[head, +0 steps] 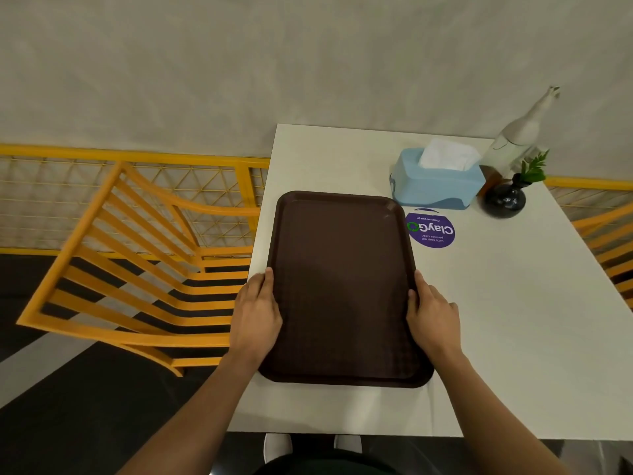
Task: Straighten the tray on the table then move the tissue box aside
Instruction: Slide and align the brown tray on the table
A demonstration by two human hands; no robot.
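Table (496, 320): white; its left edge runs just outside my left fingers, its near edge lies behind my wrists, and bare top stretches wide to the right of my right fingers.
Chair (137, 262): yellow slatted, off the table's left edge, beyond my left knuckles.
Tray (342, 286): dark brown, flat on the table between my palms; long axis points away from me, far end leaning slightly left, left rim close to the table's edge.
Tissue box (435, 183): light blue, ahead of my right fingers, touching or nearly touching the tray's far right corner.
Bottle (517, 135): pale, behind the box.
Vase (505, 198): dark, right of the box.
Sticker (431, 230): purple, just beside the tray's right rim.
Left hand (256, 313): curled on the tray's left rim.
Right hand (433, 317): curled on the right rim.
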